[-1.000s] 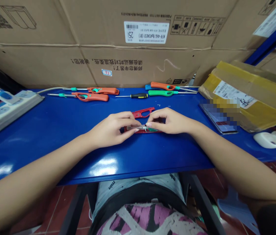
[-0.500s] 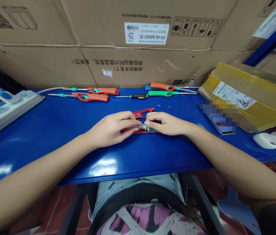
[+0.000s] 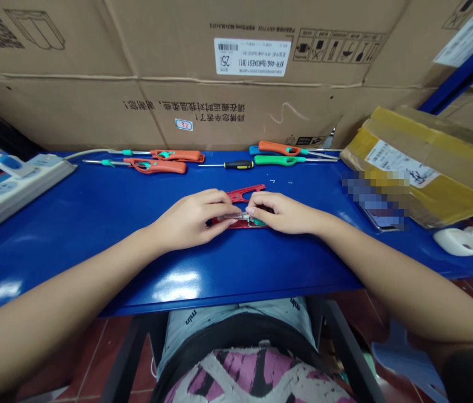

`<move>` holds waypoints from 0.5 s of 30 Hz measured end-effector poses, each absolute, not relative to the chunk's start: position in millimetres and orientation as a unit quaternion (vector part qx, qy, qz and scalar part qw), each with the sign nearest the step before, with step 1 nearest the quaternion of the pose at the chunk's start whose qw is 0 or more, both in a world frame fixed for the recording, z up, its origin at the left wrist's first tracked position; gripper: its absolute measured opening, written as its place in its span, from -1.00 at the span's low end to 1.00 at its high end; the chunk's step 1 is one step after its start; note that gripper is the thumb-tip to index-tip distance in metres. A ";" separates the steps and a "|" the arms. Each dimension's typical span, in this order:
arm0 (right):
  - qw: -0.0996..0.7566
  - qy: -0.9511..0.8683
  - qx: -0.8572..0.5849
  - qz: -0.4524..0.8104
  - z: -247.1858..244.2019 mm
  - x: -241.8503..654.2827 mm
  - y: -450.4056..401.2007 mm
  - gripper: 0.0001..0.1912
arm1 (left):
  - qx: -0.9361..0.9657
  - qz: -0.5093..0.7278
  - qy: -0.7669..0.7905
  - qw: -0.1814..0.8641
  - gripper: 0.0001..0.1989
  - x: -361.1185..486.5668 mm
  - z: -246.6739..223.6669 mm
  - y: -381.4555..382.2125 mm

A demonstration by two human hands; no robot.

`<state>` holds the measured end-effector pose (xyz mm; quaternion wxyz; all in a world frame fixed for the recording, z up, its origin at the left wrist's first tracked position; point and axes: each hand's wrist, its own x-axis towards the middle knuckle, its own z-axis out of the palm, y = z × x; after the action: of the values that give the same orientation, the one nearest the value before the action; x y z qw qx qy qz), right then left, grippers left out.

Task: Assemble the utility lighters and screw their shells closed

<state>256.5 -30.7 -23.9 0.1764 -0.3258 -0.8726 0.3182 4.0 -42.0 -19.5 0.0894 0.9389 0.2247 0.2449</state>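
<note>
Centre of frame: a red casing lies on the bench, bearing a clear insert and green part. Left hand pinches the insert; right hand, fingertips together, has an unclear hold. Casing probably light, stiff, smooth; insert perhaps fragile, best held by its sides. Right: taped carton, contents hidden.

A single camera on the person's head looks from above and behind the fingers, facing forward and down; the fingers fall near the middle of its view, with both forearms running in from below them; the view is wide, reaching back to the patterned shirt nearer than the fingers, and out to the cardboard standing beyond them, which fills the top.
</note>
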 end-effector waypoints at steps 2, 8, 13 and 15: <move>0.183 -0.887 -0.324 0.273 -25.3 256.1 -30.7 -0.72 | 0.940 0.228 0.238 0.094 -0.75 4.0 -21.3 -40.7; 0.176 -0.906 -0.320 0.215 -24.6 256.0 -32.4 -0.75 | 0.935 0.205 0.263 0.118 -0.75 5.0 -25.5 -39.7; 0.167 -0.911 -0.323 0.197 -22.3 254.5 -35.0 -0.75 | 0.937 0.160 0.286 0.121 -0.66 0.0 -15.1 -38.7; 0.158 -0.913 -0.325 0.189 -22.0 253.8 -35.7 -0.75 | 0.937 0.131 0.300 0.123 -0.56 -3.3 -9.4 -37.7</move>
<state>253.8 -35.7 -22.0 0.1585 -0.3252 -0.9130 0.1886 -3.3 -37.7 -9.4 0.1229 0.9367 0.3005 0.1310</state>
